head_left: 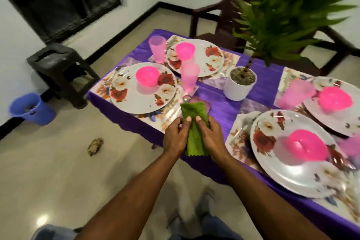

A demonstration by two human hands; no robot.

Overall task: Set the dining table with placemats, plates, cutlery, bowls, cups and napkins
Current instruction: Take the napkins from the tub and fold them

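The table under its shiny purple tablecloth looks nearly set: four floral placemats each carry a white round plate printed with red and white flowers, and each plate holds a bright pink plastic bowl. Taking the white pot of the green leafy plant as the clock's centre, the settings lie at about nine o'clock (plate, bowl), eleven o'clock (plate, bowl), three o'clock (plate, bowl) and five o'clock (plate, bowl). Translucent pink plastic cups stand by the eleven o'clock setting and by the nine o'clock one; pink blurs near the other two plates are probably cups, though motion blur keeps me from saying so firmly. Metal cutlery shows as a spoon beside the nine o'clock plate and glints at some placemat edges. The folded green cloth napkin, at seven o'clock from the pot, is held over the table's near edge: the left hand and right hand each pinch a long side, thumbs on top and fingers curled beneath. No other napkin is visible, so napkins seem to be the remaining step, this one apparently destined for beside the nine o'clock plate.
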